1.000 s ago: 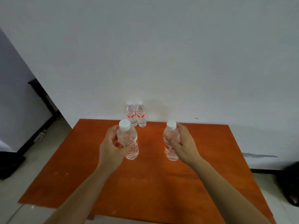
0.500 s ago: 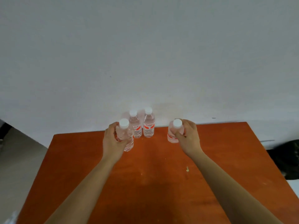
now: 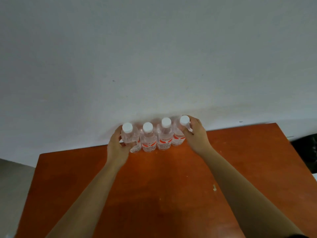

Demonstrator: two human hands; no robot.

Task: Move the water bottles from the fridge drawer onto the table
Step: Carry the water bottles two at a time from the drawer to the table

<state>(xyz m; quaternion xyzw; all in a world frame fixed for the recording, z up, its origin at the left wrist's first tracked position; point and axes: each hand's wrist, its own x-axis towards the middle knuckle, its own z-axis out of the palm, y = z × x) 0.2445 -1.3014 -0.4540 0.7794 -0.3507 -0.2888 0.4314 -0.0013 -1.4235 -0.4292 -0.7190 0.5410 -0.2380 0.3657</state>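
Plain pale grey-white painted wall (image 3: 154, 57) fills the upper half, w/ a few small dark specks and a faint smudge low down. Flat reddish-orange wooden tabletop (image 3: 163, 194) butts against it, surface scuffed, w/ a pale chip mark on the right. Grey smooth floor (image 3: 15, 182) shows at left. Dark blurry object (image 3: 307, 152) at right edge, can't tell what. Light dim, even.
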